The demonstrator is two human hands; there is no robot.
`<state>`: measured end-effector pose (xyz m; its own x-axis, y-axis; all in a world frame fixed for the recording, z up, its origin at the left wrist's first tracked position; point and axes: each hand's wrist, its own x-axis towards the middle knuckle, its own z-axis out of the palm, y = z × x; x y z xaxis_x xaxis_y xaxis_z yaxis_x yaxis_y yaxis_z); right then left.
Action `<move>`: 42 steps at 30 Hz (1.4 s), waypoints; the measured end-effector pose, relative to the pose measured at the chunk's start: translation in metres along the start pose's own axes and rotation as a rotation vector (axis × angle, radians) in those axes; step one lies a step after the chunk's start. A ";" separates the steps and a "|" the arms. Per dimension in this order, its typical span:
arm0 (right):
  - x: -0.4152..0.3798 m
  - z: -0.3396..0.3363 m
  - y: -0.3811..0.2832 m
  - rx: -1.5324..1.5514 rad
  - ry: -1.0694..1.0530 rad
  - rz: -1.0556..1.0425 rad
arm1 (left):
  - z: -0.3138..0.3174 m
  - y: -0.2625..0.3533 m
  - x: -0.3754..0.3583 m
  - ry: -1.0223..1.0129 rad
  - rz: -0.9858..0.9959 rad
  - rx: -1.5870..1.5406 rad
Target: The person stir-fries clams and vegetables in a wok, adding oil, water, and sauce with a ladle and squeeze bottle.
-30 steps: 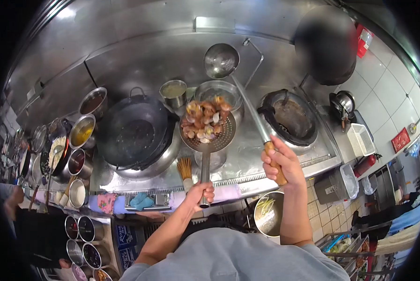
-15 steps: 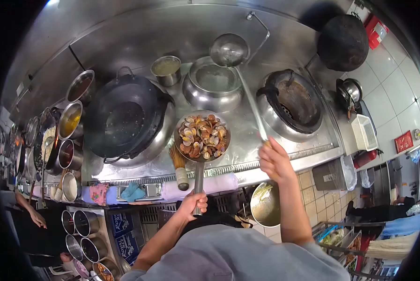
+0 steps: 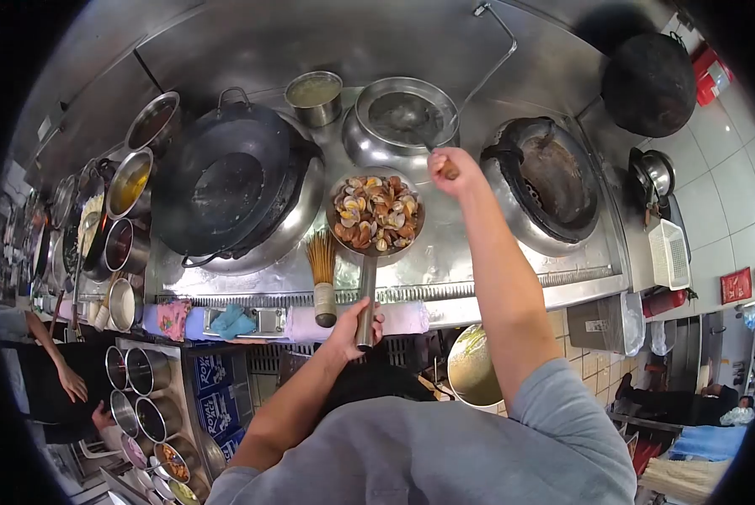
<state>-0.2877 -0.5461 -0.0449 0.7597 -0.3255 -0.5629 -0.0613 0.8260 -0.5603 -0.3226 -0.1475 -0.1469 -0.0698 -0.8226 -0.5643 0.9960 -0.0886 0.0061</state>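
Note:
Clams in their shells (image 3: 377, 212) fill a round metal strainer (image 3: 369, 290) with a long metal handle. My left hand (image 3: 359, 328) is wrapped round that handle near the counter's front edge. Farther forward, my right hand (image 3: 459, 172) grips the wooden end of a long-handled ladle (image 3: 429, 146). The ladle's bowl is down in the steel pot of water (image 3: 404, 115) at the back, mostly hidden by the liquid. A bamboo brush (image 3: 322, 273) lies just left of the strainer.
A large black wok (image 3: 226, 189) sits on the left burner, and a blackened burner ring (image 3: 554, 181) is at the right. A small steel pot (image 3: 314, 99) stands at the back. Sauce bowls (image 3: 130, 183) line the left. Another person's hand (image 3: 73, 384) shows at the lower left.
My right hand has moved forward and left, and the ladle's bowl has gone from above the pot down into it. My left hand still holds the strainer of clams.

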 end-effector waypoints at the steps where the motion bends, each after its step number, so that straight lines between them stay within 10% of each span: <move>1: -0.020 0.005 -0.003 0.284 -0.100 0.076 | 0.013 -0.003 -0.007 0.113 0.034 0.112; 6: -0.117 0.031 0.004 0.700 -0.283 0.135 | 0.030 0.001 -0.029 0.490 0.311 1.027; 8: -0.165 0.042 0.009 0.723 -0.281 0.131 | 0.005 0.032 -0.003 0.452 1.260 1.772; 12: -0.243 0.068 0.018 0.670 -0.281 0.146 | 0.117 0.129 0.042 0.215 0.605 1.207; 15: -0.277 0.067 0.024 0.550 -0.284 0.132 | 0.154 0.175 0.114 0.255 0.514 0.707; 22: -0.323 0.059 0.049 -0.213 0.053 -0.107 | 0.172 0.221 0.221 0.558 0.479 0.883; 24: -0.329 0.048 0.060 -0.393 0.116 -0.181 | 0.171 0.221 0.226 0.564 0.497 1.149; 26: -0.331 0.031 0.072 -0.598 0.146 -0.243 | 0.169 0.218 0.221 0.313 1.032 2.570; 30: -0.337 0.015 0.088 -0.530 0.173 -0.329 | 0.179 0.176 0.190 0.165 0.436 3.110; 42: -0.342 -0.015 0.097 -0.538 0.270 -0.337 | 0.185 0.200 0.194 0.438 0.408 2.741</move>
<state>-0.5632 -0.3615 0.0849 0.6103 -0.6850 -0.3978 -0.2162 0.3391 -0.9156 -0.1467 -0.4286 -0.1028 0.2670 -0.9066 -0.3267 -0.9307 -0.3306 0.1568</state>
